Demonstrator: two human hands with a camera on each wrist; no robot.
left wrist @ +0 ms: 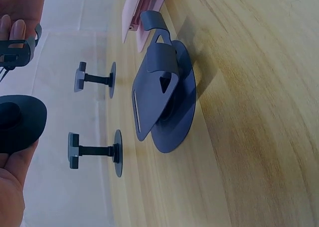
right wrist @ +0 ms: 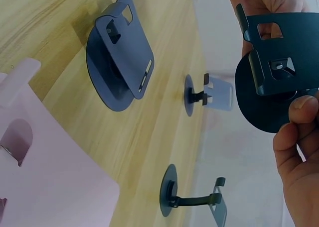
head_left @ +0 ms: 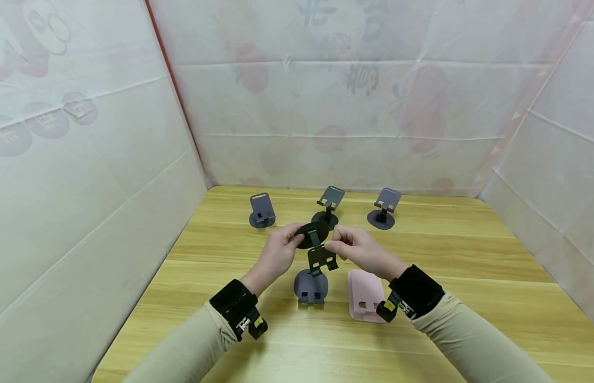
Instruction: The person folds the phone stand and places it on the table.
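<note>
Above wooden table [head_left: 450, 276], black phone stand [head_left: 316, 246]

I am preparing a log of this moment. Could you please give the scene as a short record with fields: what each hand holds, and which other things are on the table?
left hand: grips the round base of the black phone stand
right hand: pinches the stand's cradle plate, held above the table
below the hands: grey folded stand, pink stand beside it
back row: three grey stands, left, middle, right
surroundings: white sheeting on the walls
</note>
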